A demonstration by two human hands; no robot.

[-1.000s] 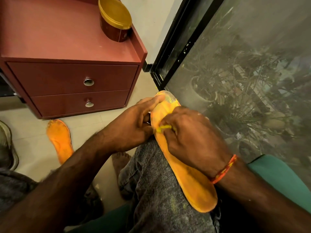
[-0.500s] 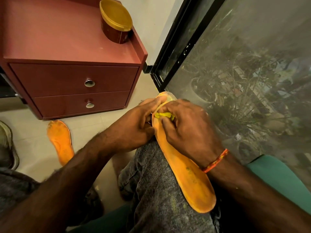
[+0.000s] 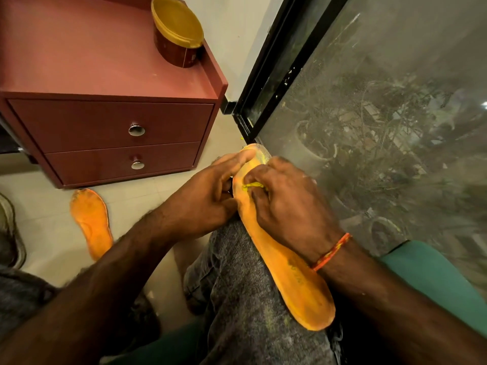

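Note:
An orange shoe insole (image 3: 292,275) lies along my right thigh, toe end pointing away from me. My left hand (image 3: 203,198) grips its left edge near the toe, thumb stretched up along the rim. My right hand (image 3: 287,206) lies on top of the insole with its fingertips pinching a small yellow strip (image 3: 251,186) against the surface. A thin clear film shows at the toe tip (image 3: 262,154). A second orange insole (image 3: 91,222) lies on the floor to the left.
A dark red two-drawer cabinet (image 3: 110,127) stands ahead on the left, with a yellow-lidded tub (image 3: 176,32) on its top. A black-framed mesh screen (image 3: 382,114) runs along the right. Green seat edge (image 3: 434,280) sits under my right arm. A shoe (image 3: 9,233) is at the far left.
My right hand slid up the insole toward the toe over the last second, taking the yellow strip with it, and now sits slightly lower again. My left hand kept its grip.

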